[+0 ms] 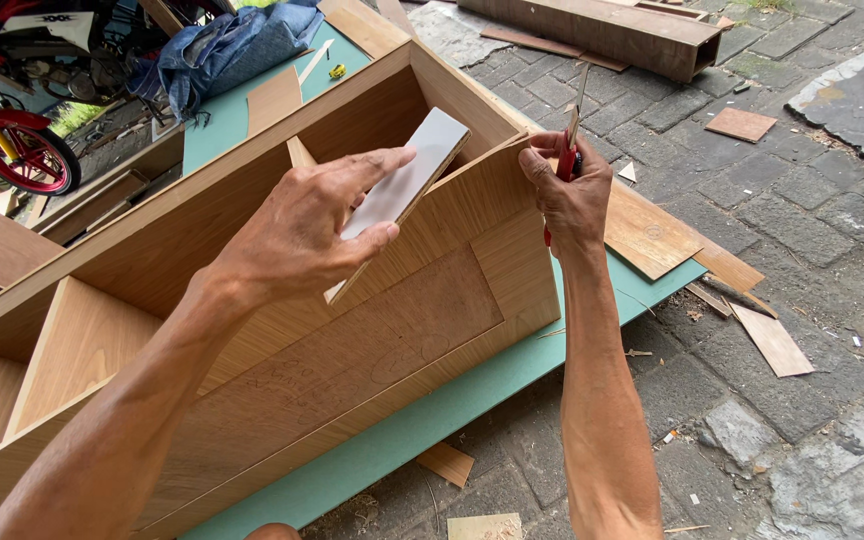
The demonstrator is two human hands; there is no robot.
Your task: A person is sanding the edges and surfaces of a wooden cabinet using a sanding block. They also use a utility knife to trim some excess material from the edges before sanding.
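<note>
Left hand (307, 225) is gripping a flat white-faced offcut board (402, 190), thumb on top, fingers curled under, pressing it at a slant against the top edge of the wooden cabinet (382, 330). Board is sitting tilted, upper end over the cabinet's open compartment, lower end resting on the veneered side panel.

Right hand (572, 195) is closed around a red-handled utility knife (567, 160), blade pointing up, hand touching the cabinet's corner edge just beside the board's upper end.

Cabinet is lying on its side on a green sheet (432, 420), inner divider showing at left. Stone paving (802, 230) is running along the right, littered with veneer scraps (772, 340) and a small square offcut (742, 124). A long wooden box beam (602, 30) is lying at top. Blue cloth (237, 50) and a red motorbike wheel (22, 150) are sitting top left.
</note>
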